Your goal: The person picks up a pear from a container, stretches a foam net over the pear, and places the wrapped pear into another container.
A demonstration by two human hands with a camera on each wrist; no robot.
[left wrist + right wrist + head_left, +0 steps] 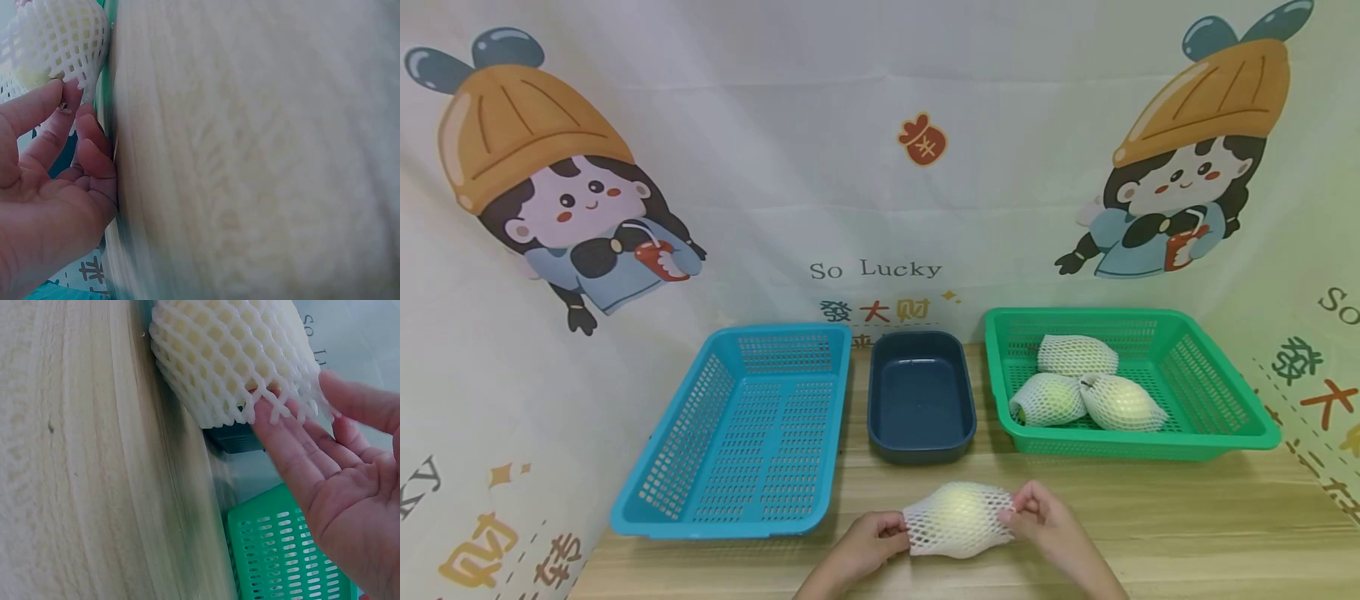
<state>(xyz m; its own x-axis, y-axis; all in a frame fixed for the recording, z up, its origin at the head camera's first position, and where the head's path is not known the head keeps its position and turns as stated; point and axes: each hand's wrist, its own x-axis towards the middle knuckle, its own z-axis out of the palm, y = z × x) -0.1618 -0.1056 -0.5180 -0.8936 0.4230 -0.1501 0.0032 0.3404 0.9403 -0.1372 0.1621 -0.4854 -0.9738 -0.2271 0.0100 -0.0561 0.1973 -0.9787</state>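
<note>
A pale yellow fruit [959,507] lies on the table inside a white foam net [922,533], its ends loose on both sides. My left hand [874,545] pinches the net's left end between thumb and forefinger; a small brown bit, like a stem, shows by the fingertips [52,87] in the left wrist view. At the other end, my right hand [1047,527] holds the net's open edge, with a forefinger [275,434] tucked under the mesh in the right wrist view. The netting hides much of the fruit, so its kind is unclear.
Behind the hands stands a dark blue dish [922,455]. A blue plastic basket [625,527] is to its left. On the right, a green basket [1210,433] holds three netted fruits [1078,357]. A printed cloth [880,167] hangs behind the wooden table [1187,533].
</note>
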